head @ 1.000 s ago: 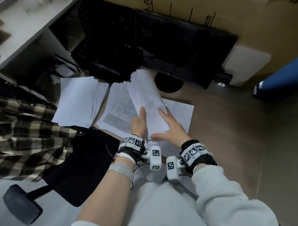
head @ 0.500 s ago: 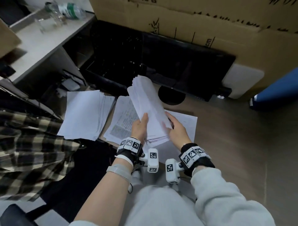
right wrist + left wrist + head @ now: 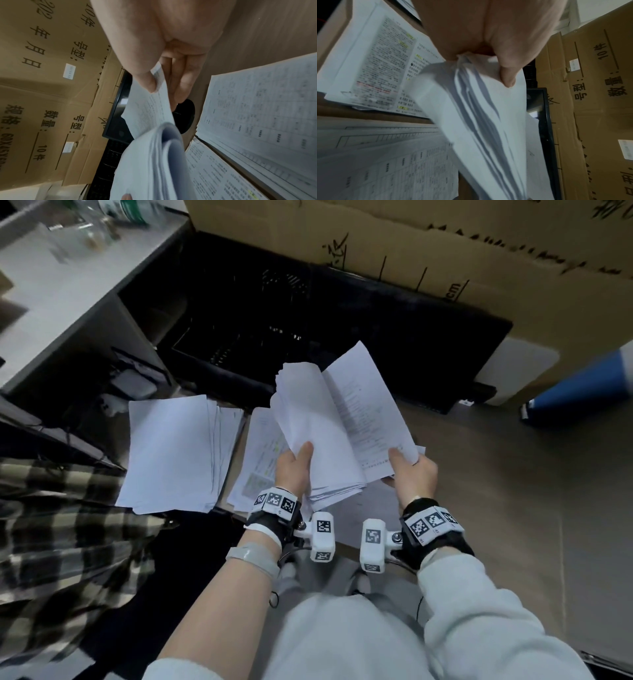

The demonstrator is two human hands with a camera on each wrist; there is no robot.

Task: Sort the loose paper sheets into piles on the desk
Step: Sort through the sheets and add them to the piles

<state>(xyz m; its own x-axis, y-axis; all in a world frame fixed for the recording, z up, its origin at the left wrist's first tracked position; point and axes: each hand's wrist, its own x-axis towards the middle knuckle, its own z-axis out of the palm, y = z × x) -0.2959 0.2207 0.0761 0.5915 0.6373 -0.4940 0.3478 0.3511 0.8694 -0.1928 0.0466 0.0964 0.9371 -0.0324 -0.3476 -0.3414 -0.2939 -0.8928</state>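
My left hand (image 3: 294, 467) grips a thick sheaf of white sheets (image 3: 308, 422) by its near edge, thumb on top; the left wrist view shows the sheaf (image 3: 479, 115) fanning away from the thumb. My right hand (image 3: 411, 470) pinches one printed sheet (image 3: 366, 412) at its lower corner and holds it peeled off to the right of the sheaf. In the right wrist view the thumb and fingers (image 3: 150, 81) clamp that sheet (image 3: 150, 111). On the desk lie a blank-faced pile (image 3: 171, 453) at left, a printed pile (image 3: 257, 463) in the middle, and a table-printed pile (image 3: 257, 115) under my hands.
A black monitor (image 3: 394, 337) on a round foot stands behind the papers. Large cardboard boxes (image 3: 445, 244) rise at the back. A black crate (image 3: 246, 330) sits at the back left, a plaid garment (image 3: 51, 542) at the left, and brown desk surface (image 3: 496, 491) to the right.
The right hand has taken hold of the top sheet and drawn it rightward off the sheaf, which both hands had held together. The sheaf has been raised a little.
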